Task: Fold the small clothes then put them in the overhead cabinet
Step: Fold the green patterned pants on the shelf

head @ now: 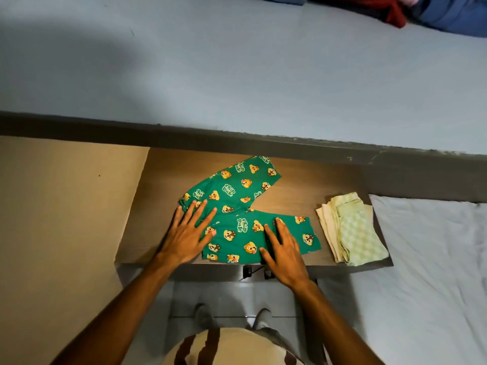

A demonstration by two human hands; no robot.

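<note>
I see the green printed pants spread in a V on the wooden tabletop, my left hand and right hand flat on them, grip apart. Soft, light, limp cloth; I'd pinch a leg hem to fold.

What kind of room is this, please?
Probably a bedroom: a white-sheeted mattress beside a small wooden table, where green cartoon-print children's trousers and folded pale green checked cloths lie.
</note>
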